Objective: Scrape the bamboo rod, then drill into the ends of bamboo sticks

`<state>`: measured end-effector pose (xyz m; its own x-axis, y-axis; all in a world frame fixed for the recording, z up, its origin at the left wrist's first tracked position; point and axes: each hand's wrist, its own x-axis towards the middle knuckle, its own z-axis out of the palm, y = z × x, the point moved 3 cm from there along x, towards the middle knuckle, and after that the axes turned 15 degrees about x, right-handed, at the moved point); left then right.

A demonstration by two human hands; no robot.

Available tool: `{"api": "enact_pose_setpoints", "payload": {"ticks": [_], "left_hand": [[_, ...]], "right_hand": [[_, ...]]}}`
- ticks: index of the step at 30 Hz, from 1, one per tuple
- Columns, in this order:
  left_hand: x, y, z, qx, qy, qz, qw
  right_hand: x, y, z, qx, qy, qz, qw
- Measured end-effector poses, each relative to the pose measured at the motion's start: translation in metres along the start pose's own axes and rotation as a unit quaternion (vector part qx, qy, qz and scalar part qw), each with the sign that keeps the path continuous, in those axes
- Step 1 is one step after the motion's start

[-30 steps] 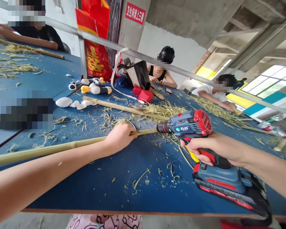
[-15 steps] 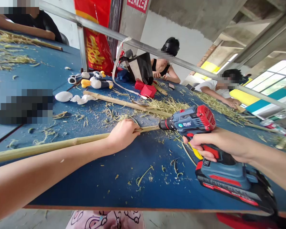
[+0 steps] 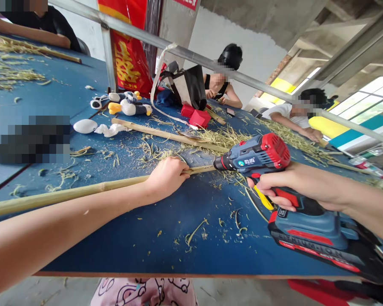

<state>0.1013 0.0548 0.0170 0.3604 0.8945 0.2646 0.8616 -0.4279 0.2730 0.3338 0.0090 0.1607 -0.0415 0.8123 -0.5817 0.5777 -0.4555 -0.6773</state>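
Note:
A long pale bamboo pole (image 3: 92, 191) lies across the blue table, and my left hand (image 3: 167, 178) is closed around it near its right end. In my right hand (image 3: 293, 187) is a blue and red cordless drill (image 3: 255, 155), my fingers wrapped round its handle. The drill's chuck meets the right end of the pole; the bit itself cannot be made out. Beneath my right hand, partly covered, a yellow object (image 3: 264, 197) rests on the table. Another bamboo strip (image 3: 172, 136) lies behind the pole.
Bamboo shavings (image 3: 230, 138) litter the blue table (image 3: 121, 246). Farther back are plush toys (image 3: 130, 106), a white oval object (image 3: 85, 126), a red box (image 3: 200, 118) and a black and grey bag (image 3: 190, 87). A metal rail (image 3: 140, 34) crosses above. Several people sit around the table.
The drill and my right hand have tilted slightly, the battery end shifting right and down. My left hand keeps its hold on the pole. The view has moved a little.

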Motion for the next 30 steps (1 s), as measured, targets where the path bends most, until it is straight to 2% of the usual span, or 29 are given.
{"api": "enact_pose_setpoints", "payload": {"ticks": [13, 19, 30], "left_hand": [[-0.0009, 0.0003, -0.0004, 0.003, 0.006, 0.008, 1.000], [-0.0013, 0.0003, 0.0005, 0.000, 0.005, 0.009, 1.000], [-0.0020, -0.0006, 0.0010, 0.001, 0.011, 0.011, 1.000]], "right_hand": [[0.0035, 0.0011, -0.0027, -0.001, 0.020, 0.022, 1.000], [-0.0014, -0.0021, -0.0002, -0.008, 0.011, 0.013, 1.000], [0.0063, 0.0028, -0.0054, -0.007, 0.009, 0.034, 0.999]]}}
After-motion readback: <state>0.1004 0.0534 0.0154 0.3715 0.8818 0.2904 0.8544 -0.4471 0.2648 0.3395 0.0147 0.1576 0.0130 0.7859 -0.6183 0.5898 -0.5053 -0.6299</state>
